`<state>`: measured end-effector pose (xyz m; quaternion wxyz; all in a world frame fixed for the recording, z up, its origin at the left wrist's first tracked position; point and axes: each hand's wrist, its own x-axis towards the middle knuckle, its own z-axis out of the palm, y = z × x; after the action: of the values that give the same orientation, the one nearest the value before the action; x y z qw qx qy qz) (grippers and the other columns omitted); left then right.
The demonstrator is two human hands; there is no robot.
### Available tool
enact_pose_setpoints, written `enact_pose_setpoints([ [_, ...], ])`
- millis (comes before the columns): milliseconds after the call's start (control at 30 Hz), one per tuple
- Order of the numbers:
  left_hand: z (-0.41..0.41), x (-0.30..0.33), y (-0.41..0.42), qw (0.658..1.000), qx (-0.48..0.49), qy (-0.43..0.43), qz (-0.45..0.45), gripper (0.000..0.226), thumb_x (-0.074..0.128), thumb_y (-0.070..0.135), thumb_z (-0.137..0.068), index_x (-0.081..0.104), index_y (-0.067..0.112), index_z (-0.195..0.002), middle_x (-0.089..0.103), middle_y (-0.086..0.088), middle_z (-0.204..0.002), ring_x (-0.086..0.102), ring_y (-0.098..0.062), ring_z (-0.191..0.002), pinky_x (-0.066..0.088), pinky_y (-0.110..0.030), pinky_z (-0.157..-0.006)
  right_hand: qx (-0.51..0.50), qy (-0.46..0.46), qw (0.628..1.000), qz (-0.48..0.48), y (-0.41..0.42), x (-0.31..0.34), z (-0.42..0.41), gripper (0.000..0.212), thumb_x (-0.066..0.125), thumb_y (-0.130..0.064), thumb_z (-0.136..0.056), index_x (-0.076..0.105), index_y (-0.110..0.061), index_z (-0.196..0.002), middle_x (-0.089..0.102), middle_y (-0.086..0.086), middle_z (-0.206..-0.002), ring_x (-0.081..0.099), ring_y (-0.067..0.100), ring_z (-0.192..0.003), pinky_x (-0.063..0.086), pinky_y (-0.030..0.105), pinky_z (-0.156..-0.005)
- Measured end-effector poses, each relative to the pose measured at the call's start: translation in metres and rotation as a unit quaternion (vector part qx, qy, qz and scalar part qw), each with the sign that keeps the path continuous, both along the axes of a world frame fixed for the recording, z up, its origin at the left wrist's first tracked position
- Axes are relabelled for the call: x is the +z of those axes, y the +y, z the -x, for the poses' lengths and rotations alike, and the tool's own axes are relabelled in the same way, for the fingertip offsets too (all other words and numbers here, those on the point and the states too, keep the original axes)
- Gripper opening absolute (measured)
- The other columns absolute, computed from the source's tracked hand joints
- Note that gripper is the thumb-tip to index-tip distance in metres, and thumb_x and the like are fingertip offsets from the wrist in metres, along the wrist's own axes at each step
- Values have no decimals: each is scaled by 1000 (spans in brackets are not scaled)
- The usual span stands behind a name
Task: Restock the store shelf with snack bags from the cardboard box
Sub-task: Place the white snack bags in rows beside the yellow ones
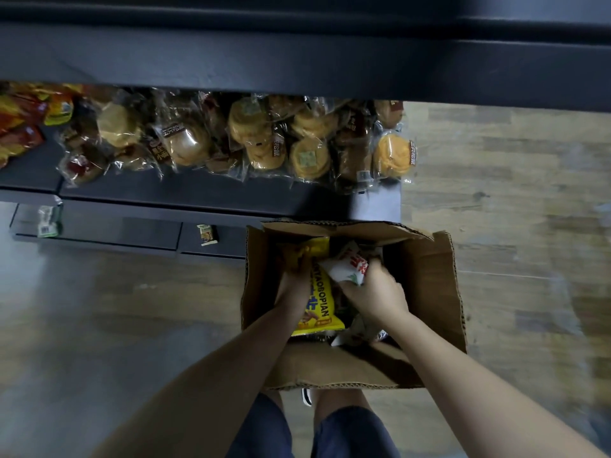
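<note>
Two hands inside the cardboard box (426, 269), each clamped on a packet: left hand (292, 282) with fingers curled over the long edge of the yellow snack bag (320, 302), right hand (373, 292) wrapped round the lower end of the white bag (347, 264) with red print. Yellow bag lies flat along the box's middle, white bag tilted up beside it toward the box's far wall. More packets show under both, so the box is not near empty. Judgement: one bag per hand, presumably to halve the trips. Box flaps stand open, giving both arms room. Box sits on the wood floor (512, 180), just in front of the dark shelf (198, 193), likely parked there for a short carry. Beyond the box, wrapped pastries (254, 140) crowd the shelf; its front strip nearest the box is bare
</note>
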<state>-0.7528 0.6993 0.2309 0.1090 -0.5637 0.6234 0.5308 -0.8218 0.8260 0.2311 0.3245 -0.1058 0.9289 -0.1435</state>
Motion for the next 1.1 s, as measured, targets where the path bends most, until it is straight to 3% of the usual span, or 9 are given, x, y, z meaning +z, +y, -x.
enact_pose_setpoints([
  [167, -10, 27, -1, 994, 51, 94, -29, 55, 44, 44, -96, 33, 19, -143, 56, -8, -127, 55, -18, -99, 35, -22, -78, -100, -94, 983, 123, 9, 11, 4, 52, 63, -33, -81, 40, -11, -122, 60, 4, -101, 61, 30, -97, 51, 41, -82],
  [333, -16, 46, -3, 984, 95, 139, -51, 52, 37, 54, -94, 46, 24, -135, 58, -1, -126, 54, -23, -116, 40, -33, -100, -148, -160, 923, 317, 10, 43, -5, 41, 54, -6, -87, 40, -18, -124, 54, -12, -96, 54, 7, -89, 44, 21, -73],
  [467, -20, 70, -5, 977, 58, 183, -94, 54, 30, 51, -97, 35, 18, -139, 44, -5, -137, 41, -24, -130, 34, -36, -106, -155, -226, 881, 385, 8, 72, -16, 60, 57, -34, -73, 46, -27, -132, 62, -12, -116, 58, 5, -105, 45, 26, -88],
  [600, -20, 96, -9, 974, 65, 214, -40, 25, 40, 35, -99, 41, 11, -106, 51, -3, -94, 51, -20, -96, 36, -29, -84, -106, -225, 893, 376, -7, 95, -28, 89, 63, -66, -64, 38, -29, -140, 53, -13, -134, 51, 6, -123, 40, 35, -107],
  [733, -24, 117, -19, 970, 30, 243, 8, 18, 53, 38, -90, 58, 21, -87, 59, -14, -101, 58, -28, -101, 44, -42, -93, -73, -169, 893, 412, -25, 123, -37, 59, 65, -49, -73, 52, -28, -126, 65, -10, -117, 61, 4, -109, 48, 28, -95],
  [833, -31, 150, -23, 958, -10, 284, 45, 41, 52, 43, -91, 61, 3, -90, 61, -23, -93, 60, -26, -89, 45, -44, -86, -77, -109, 889, 438, -36, 144, -38, 11, 63, -24, -83, 58, -25, -93, 65, -9, -85, 62, 10, -80, 48, 22, -71],
  [933, -49, 185, -31, 931, -103, 350, 22, 67, 55, 61, -73, 60, 3, -107, 66, -12, -97, 62, -13, -90, 47, -25, -79, -101, -84, 872, 471, -37, 173, -37, 16, 60, -21, -90, 54, -13, -77, 57, -5, -64, 53, 16, -65, 41, 24, -59],
  [1000, -65, 204, -37, 917, -189, 350, -21, 80, 68, 67, -62, 49, 27, -129, 64, 14, -117, 60, 0, -108, 47, -14, -86, -97, -77, 856, 503, -37, 194, -39, 37, 63, -40, -82, 60, -5, -93, 64, 10, -80, 60, 18, -77, 47, 29, -68],
  [1100, -81, 233, -46, 906, -257, 335, -33, 99, 79, 53, -61, 22, 39, -140, 54, 20, -128, 56, 4, -113, 48, -15, -87, -86, -91, 854, 506, -43, 223, -42, 82, 68, -69, -58, 57, -19, -121, 66, -1, -113, 61, 10, -104, 49, 31, -92],
])
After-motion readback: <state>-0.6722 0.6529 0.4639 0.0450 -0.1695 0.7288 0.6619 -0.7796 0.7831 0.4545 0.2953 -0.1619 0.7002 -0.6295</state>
